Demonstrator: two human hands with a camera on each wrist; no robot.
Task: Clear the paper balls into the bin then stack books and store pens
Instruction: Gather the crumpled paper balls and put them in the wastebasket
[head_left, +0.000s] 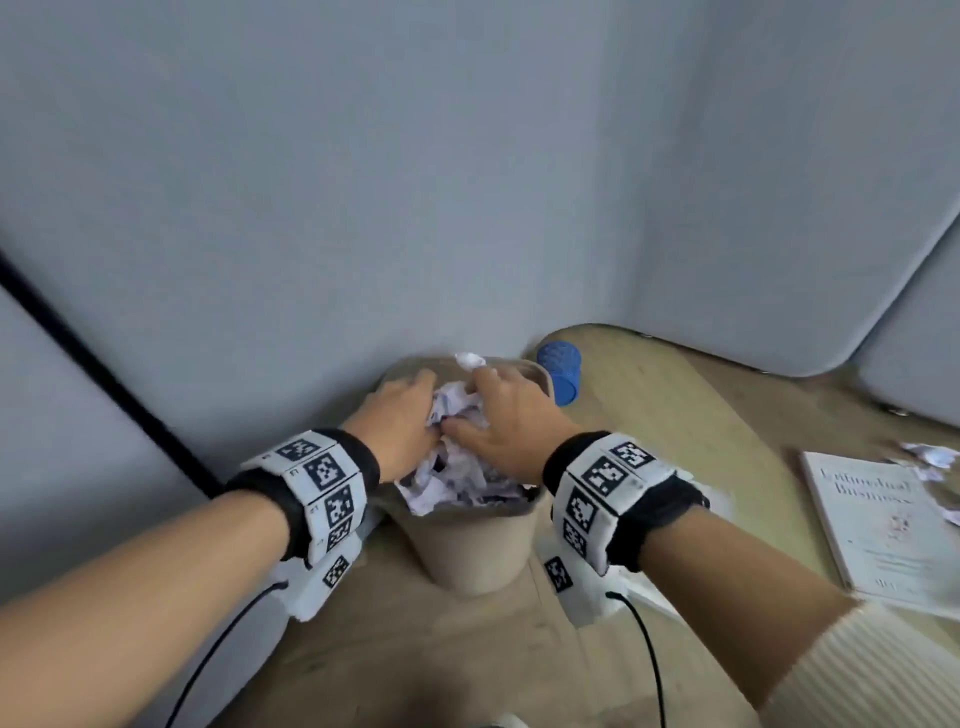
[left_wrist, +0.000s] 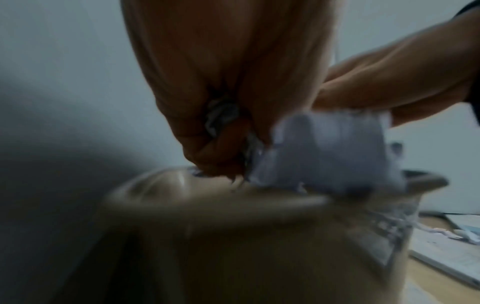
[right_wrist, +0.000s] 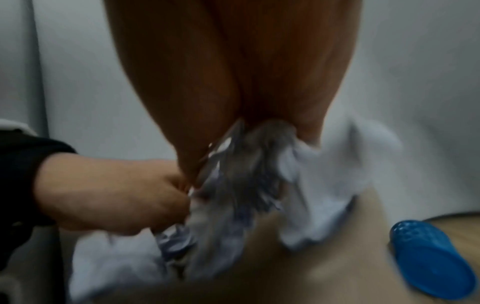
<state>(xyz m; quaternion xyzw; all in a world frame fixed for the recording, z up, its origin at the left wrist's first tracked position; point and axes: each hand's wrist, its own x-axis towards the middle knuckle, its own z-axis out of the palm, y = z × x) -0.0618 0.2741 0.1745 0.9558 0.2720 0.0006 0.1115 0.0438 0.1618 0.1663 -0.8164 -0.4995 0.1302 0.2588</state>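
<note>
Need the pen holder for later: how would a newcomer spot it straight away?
Start at the wooden table and find the beige bin stuffed with paper. Just behind the bin, to its right against the grey wall, stands the pen holder: a small blue cylinder, the only blue thing on the table.

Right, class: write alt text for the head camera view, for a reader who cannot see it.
Both hands, left hand and right hand, press crumpled paper into a full beige bin on a wooden table. A blue pen pot stands behind the bin; a white book with more paper scraps lies at right.
</note>
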